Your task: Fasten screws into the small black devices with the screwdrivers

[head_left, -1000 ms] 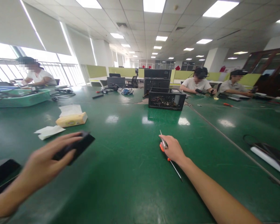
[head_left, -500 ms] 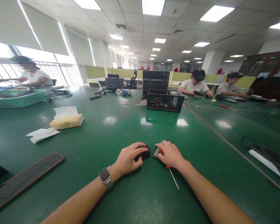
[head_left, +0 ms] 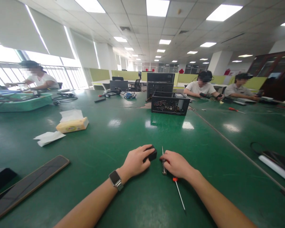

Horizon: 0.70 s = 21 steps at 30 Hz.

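My left hand (head_left: 136, 161), with a watch on its wrist, is closed over a small black box-shaped object (head_left: 152, 155) that rests on the green table (head_left: 114, 136). Just to its right my right hand (head_left: 177, 164) is closed around a thin silver tool (head_left: 163, 160), whose tip points away from me beside the black object. A second screwdriver with an orange handle end (head_left: 179, 191) lies on the table under my right wrist.
A long dark flat panel (head_left: 28, 185) lies at the near left. A tissue pack (head_left: 72, 124) and loose tissue (head_left: 49, 137) sit further left. A black open computer case (head_left: 169, 103) stands mid-table. Three people work at the far edges. Cables and a white bar (head_left: 274, 163) lie right.
My left hand swung from the far left to the middle of the table and set the small black object beside my right hand. My right hand has turned the silver tool more upright.
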Available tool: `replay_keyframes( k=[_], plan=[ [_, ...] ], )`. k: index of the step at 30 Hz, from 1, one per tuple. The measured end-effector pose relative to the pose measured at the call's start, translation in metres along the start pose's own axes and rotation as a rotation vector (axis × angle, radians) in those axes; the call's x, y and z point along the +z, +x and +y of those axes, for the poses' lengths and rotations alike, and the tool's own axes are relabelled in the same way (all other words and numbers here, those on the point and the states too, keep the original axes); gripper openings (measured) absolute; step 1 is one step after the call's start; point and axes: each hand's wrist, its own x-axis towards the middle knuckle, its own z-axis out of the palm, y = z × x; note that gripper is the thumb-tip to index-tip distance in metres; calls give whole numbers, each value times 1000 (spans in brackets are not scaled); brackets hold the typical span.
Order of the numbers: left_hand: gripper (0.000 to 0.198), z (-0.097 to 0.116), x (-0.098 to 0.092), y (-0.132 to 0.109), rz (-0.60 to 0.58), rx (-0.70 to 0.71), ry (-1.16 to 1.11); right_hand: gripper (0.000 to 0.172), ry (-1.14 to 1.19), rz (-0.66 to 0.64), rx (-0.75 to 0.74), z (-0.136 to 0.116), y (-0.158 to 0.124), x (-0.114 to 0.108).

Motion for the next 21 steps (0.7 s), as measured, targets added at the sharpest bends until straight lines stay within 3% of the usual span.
replay_keyframes(
  k=[7,12,21],
  plan=[
    [44,-11,0,-9,30,99,-106,32,100,49,70,2,5,8],
    [35,-13,-2,-10,79,68,-103,35,219,60,120,8,7,11],
    [38,-17,-11,-7,49,36,-111,35,237,44,192,5,8,9]
  ],
)
